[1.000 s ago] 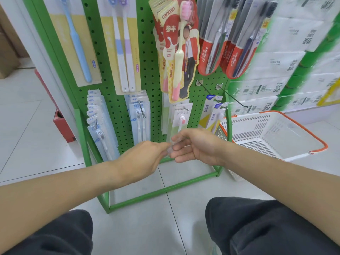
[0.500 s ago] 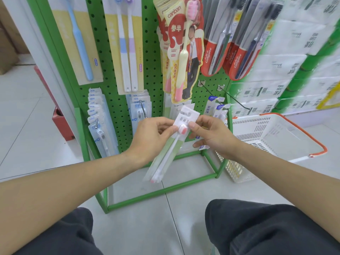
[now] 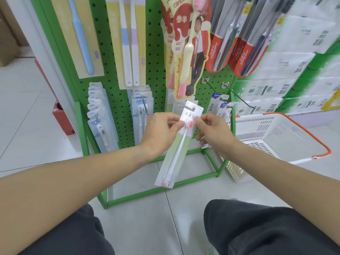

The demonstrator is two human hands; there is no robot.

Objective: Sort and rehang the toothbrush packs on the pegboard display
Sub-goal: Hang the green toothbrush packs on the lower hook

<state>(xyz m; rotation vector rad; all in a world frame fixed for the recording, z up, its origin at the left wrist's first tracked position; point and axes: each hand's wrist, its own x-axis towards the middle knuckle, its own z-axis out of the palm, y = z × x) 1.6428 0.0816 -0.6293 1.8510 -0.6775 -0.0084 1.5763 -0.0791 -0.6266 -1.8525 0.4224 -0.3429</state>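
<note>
While the green pegboard (image 3: 158,57) stands behind, the left hand (image 3: 161,134) and right hand (image 3: 214,131) pinch a tilted toothbrush pack (image 3: 179,144) near its top, fingers (image 3: 176,124) curled on either edge

So the pegboard (image 3: 156,57) stands dead ahead with packs hung in rows, a basket (image 3: 276,137) sits on the floor (image 3: 27,111) just right of it, cartons (image 3: 294,70) stacked behind the basket.
</note>
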